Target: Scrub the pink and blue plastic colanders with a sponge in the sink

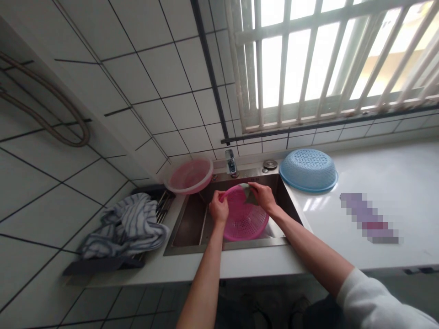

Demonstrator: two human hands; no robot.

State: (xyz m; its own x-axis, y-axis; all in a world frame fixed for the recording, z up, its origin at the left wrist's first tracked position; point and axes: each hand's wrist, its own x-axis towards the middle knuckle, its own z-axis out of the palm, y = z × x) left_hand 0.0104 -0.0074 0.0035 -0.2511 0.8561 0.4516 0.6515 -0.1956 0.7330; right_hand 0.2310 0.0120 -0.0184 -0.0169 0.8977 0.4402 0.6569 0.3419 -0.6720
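Note:
A bright pink plastic colander (245,224) stands tilted in the steel sink (190,224), its open side turned toward the wall. My left hand (218,208) is closed on the left part of its rim. On the far right of the rim, my right hand (263,195) grips a grey-green cloth (245,187) that is folded over the edge. Part of the cloth hangs inside the colander. The fingertips under the cloth are hidden.
Behind the sink stands a faucet (231,161), with a pink basin (190,176) left of it. An upturned blue basket (308,170) and a blurred-out purple item (365,214) lie on the right counter. A striped towel (126,224) covers a rack at left. Window bars (298,59) rise behind.

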